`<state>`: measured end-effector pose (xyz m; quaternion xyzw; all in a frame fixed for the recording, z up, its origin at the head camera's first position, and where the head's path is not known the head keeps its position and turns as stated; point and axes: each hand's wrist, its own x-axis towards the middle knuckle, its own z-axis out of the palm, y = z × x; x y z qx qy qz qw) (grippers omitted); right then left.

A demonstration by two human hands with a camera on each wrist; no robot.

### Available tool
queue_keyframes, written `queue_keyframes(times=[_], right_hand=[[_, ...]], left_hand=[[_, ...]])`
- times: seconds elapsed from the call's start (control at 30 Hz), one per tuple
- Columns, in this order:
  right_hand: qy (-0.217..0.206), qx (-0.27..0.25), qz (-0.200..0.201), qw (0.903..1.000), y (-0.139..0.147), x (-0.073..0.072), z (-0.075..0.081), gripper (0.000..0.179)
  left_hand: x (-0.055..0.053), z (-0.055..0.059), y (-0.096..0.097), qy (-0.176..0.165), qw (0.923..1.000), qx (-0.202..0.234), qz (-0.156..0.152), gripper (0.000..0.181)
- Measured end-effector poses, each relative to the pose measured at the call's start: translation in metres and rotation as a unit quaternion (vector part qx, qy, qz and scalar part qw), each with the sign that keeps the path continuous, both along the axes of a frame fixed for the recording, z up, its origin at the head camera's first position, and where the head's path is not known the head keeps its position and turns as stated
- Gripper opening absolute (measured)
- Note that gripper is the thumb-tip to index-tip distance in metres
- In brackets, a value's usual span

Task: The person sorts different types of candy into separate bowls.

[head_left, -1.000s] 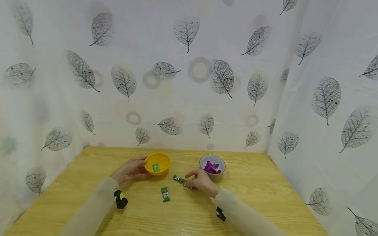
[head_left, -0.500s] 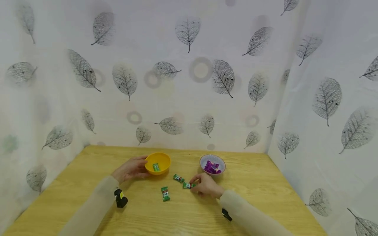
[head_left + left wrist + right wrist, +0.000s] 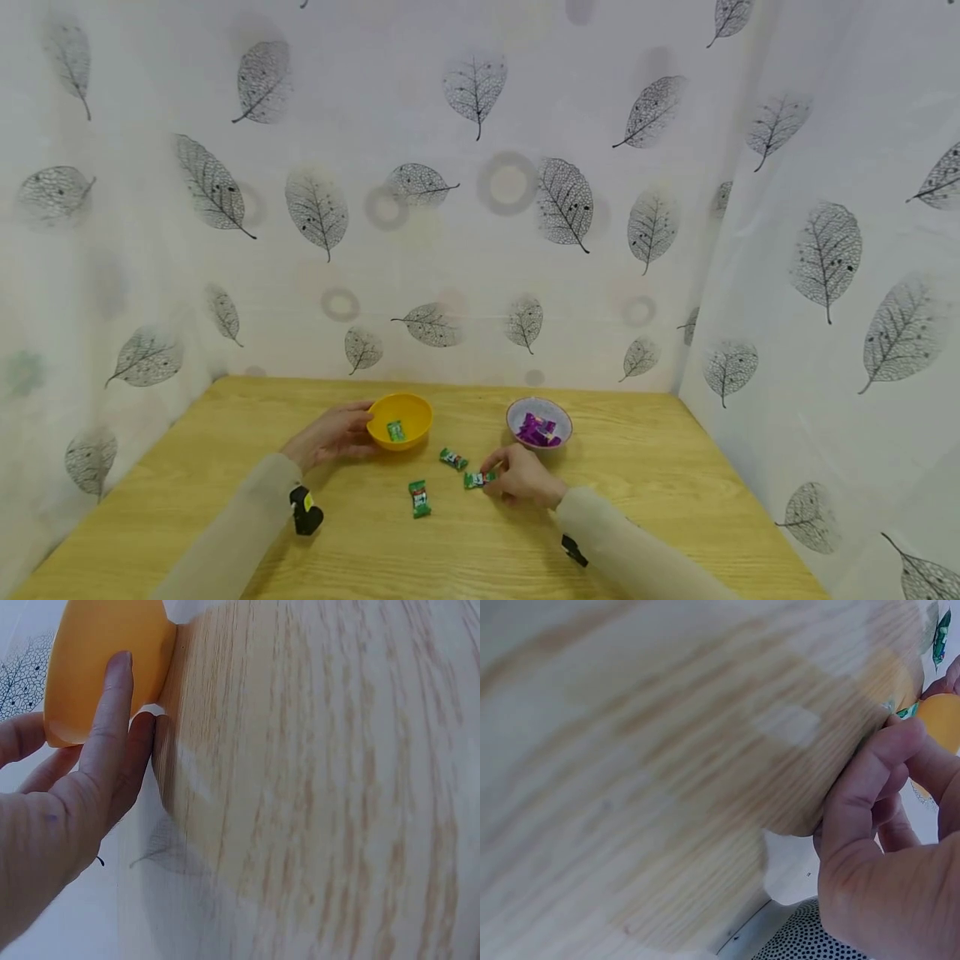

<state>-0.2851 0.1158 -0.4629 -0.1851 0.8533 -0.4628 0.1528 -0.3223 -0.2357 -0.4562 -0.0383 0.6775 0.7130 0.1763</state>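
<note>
My left hand (image 3: pixel 330 437) holds the yellow bowl (image 3: pixel 416 437) by its left side. In the left wrist view, the fingers (image 3: pixel 109 724) lie against the outside of the bowl. One green-wrapped candy (image 3: pixel 395 431) lies inside it. My right hand (image 3: pixel 519 477) pinches the right end of another green-wrapped candy (image 3: pixel 474 480) at the tabletop. The right wrist view shows bent fingers (image 3: pixel 859 780), with the pinched candy mostly hidden. Two more green candies lie on the table, one (image 3: pixel 453 458) just behind the pinched one and one (image 3: pixel 420 498) nearer the front.
A pale patterned bowl (image 3: pixel 519 410) with several purple-wrapped candies (image 3: pixel 538 429) stands just behind my right hand. The wooden table (image 3: pixel 360 550) meets a leaf-printed curtain (image 3: pixel 480 250) at its back and sides.
My right hand has shifted slightly right to the candy's right end and now pinches it, leaving more of the wrapper showing. The left hand and yellow bowl stay in place.
</note>
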Motion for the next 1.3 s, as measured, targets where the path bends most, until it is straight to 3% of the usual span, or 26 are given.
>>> queue_keyframes(times=[0.57,0.83,1.3], right_hand=[[-0.007,-0.024,0.002,0.9997,-0.001,0.0007,-0.0009,0.018],[0.006,-0.01,0.005,0.9999,-0.0006,-0.0021,-0.0002,0.017],[-0.021,-0.027,-0.007,0.9994,0.0009,-0.0037,0.0002,0.02]], left_hand=[[0.0013,0.0008,0.0021,-0.009,0.9999,0.006,0.008,0.054],[0.0017,0.0015,0.0026,-0.004,1.0,0.003,0.006,0.053],[0.0008,0.001,0.0028,-0.002,1.0,0.004,0.005,0.053]])
